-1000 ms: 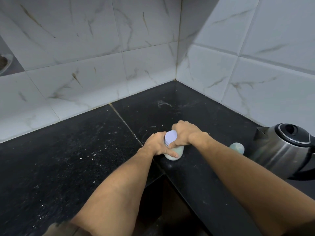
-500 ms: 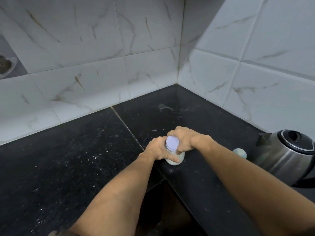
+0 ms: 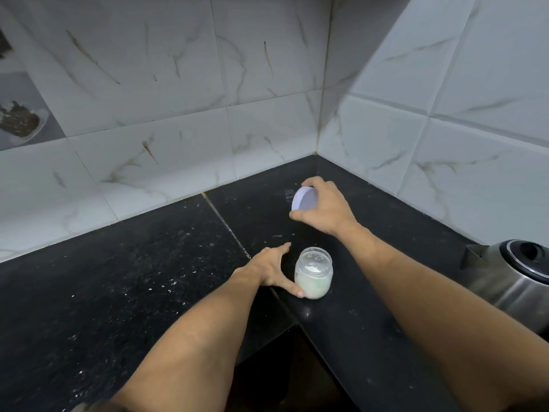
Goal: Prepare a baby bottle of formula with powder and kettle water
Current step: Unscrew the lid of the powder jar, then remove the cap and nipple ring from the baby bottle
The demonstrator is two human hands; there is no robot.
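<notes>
One small clear plastic jar, one round pale lilac lid, one stainless steel kettle with a black top and two bare hands are being shown at a black speckled stone counter backed by white marble-patterned tiles. The jar is being stood upright on the counter near its inner corner edge, in the middle of the scene, with its long axis vertical and its open mouth pointing up; white powder is being contained in it, seen through the mouth. The lid is being held in the air, farther back than the jar, by the right hand, whose thumb and fingers are being curled round its rim; it is being tilted, one flat face turned toward the near left. The left hand is being held wide, fingers straight, the thumb tip touching the jar's lower left side. The kettle is being seen at the right edge, well apart from the jar; its contents cannot be told.
</notes>
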